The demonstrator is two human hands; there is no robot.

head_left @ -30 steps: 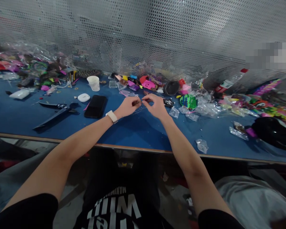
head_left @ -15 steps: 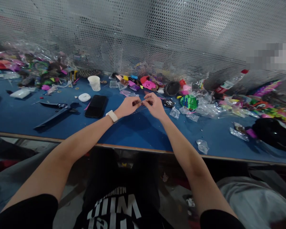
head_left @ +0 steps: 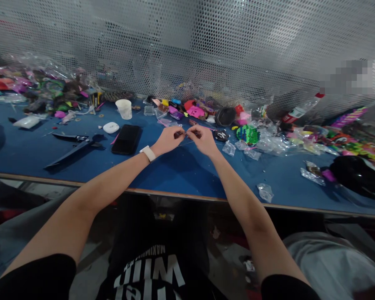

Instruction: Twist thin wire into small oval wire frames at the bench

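Over the middle of the blue table, my left hand (head_left: 169, 139) and my right hand (head_left: 201, 138) meet at the fingertips. Both are closed in a pinch on something too small to make out. A thin, clear strand shows faintly just below the fingers. My left wrist wears a white band (head_left: 148, 153). To the left of that hand lies a black phone (head_left: 126, 139), with a white rounded case (head_left: 111, 127) beside it. A black item with white marks (head_left: 221, 135) rests just right of my right hand.
The blue table (head_left: 187, 177) holds dark open scissors or blades (head_left: 70, 154) at left, a white cup (head_left: 124, 108), colourful pieces (head_left: 195, 111), a green item (head_left: 248, 134), plastic bags (head_left: 273, 143) and a bottle (head_left: 296, 112). A perforated metal panel (head_left: 175, 46) stands behind.
The fingers of my right hand have curled in closer to the pinch. Both hands otherwise stay in nearly the same place.
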